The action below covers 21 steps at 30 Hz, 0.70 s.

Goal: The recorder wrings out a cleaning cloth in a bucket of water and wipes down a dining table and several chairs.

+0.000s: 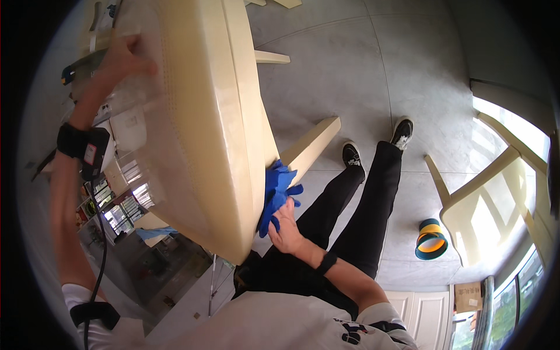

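A cream table (210, 131) with a glossy, reflective top stands before me. My left hand (131, 61), blurred, is over the far left part of the top; whether it holds anything is unclear. Down at the table's near right edge, my right hand (286, 229) grips a crumpled blue glove (279, 186), whose loose fingers stick out beside a table leg (313, 142). Part of the glove is hidden by my hand.
A cream chair (481, 175) stands at the right on the grey floor, near a green and yellow cylindrical object (431, 240). White cabinet doors (413, 313) and a cardboard box (468, 297) are at the lower right. A cable (103, 245) runs along my left arm.
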### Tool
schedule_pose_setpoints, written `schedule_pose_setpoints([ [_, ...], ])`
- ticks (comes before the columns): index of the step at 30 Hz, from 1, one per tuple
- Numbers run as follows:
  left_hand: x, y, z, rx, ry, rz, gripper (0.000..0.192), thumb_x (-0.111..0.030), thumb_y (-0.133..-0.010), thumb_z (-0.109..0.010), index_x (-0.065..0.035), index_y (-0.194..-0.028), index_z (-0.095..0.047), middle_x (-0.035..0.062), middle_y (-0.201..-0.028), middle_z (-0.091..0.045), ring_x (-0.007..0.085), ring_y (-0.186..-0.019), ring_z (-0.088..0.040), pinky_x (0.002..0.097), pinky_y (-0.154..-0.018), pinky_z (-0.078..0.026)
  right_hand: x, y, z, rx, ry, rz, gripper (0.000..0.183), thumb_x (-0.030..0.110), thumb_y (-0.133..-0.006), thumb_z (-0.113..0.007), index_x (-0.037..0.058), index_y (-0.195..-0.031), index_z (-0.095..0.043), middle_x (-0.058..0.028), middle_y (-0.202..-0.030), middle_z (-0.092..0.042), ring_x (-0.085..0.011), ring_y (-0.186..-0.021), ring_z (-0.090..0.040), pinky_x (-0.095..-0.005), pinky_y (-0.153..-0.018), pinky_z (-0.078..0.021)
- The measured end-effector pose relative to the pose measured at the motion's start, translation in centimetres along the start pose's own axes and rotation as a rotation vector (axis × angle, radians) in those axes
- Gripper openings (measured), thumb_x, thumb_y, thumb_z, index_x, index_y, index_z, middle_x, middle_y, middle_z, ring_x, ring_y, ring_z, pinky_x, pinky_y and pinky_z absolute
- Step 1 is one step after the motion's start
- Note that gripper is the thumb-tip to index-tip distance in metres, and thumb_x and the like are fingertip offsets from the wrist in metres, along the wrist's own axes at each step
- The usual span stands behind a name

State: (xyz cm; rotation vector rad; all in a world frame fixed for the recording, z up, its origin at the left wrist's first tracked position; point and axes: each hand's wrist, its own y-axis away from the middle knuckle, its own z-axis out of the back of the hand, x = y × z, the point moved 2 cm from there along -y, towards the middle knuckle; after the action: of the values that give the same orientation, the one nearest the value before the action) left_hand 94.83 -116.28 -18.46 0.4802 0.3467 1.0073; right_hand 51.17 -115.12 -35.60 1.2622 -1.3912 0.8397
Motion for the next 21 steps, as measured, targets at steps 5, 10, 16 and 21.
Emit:
schedule_pose_setpoints([
  [5, 0.4, 0.2, 0.3, 0.034, -0.012, -0.019, 0.051, -0.028, -0.061, -0.071, 0.0006, -0.101, -0.058, 0.0015, -0.084, -0.06, 0.0085, -0.072, -0.055, 0.0215, -0.064, -0.043, -2.3, -12.7, 0.2, -0.132, 0.174, 0.232, 0.03, 0.023, -0.075, -0.051, 0.0, -0.095, -0.052, -0.0196, -0.099, -0.04, -0.0383, -0.099, -0.034, -0.0461, -0.082, -0.0267],
  [10, 0.8, -0.8, 0.5, 0.235, -0.022, 0.008, 0.078, -0.044, -0.064, -0.074, 0.0008, -0.121, -0.046, 0.0095, -0.105, -0.057, 0.0124, -0.091, -0.055, 0.0278, -0.078, -0.044, -2.5, -19.0, 1.9, -0.186, 0.319, 0.397, 0.035, 0.016, -0.072, -0.054, 0.0015, -0.104, -0.051, -0.0168, -0.111, -0.041, -0.0362, -0.101, -0.035, -0.0439, -0.082, -0.0289],
  [16, 5.0, 2.2, 0.0, -0.21, 0.066, 0.002, 0.083, -0.046, -0.075, -0.064, -0.0025, -0.135, -0.028, 0.0151, -0.134, -0.036, 0.0207, -0.121, -0.039, 0.0329, -0.097, -0.035, -2.2, -2.6, -1.2, -0.12, 0.136, 0.281, 0.032, 0.009, -0.067, -0.054, -0.0008, -0.097, -0.054, -0.0186, -0.099, -0.045, -0.0413, -0.109, -0.032, -0.0524, -0.092, -0.0225],
  [21, 0.6, 13.2, -6.9, -0.214, -0.19, -0.416, 0.105, -0.029, -0.056, -0.078, -0.0103, -0.14, -0.018, 0.0113, -0.146, -0.012, 0.0266, -0.135, -0.011, 0.0393, -0.108, -0.015, -2.8, 4.4, -3.8, -0.086, 0.067, 0.047, 0.029, 0.009, -0.071, -0.053, 0.0, -0.098, -0.055, -0.0204, -0.101, -0.048, -0.043, -0.106, -0.036, -0.0574, -0.094, -0.0182],
])
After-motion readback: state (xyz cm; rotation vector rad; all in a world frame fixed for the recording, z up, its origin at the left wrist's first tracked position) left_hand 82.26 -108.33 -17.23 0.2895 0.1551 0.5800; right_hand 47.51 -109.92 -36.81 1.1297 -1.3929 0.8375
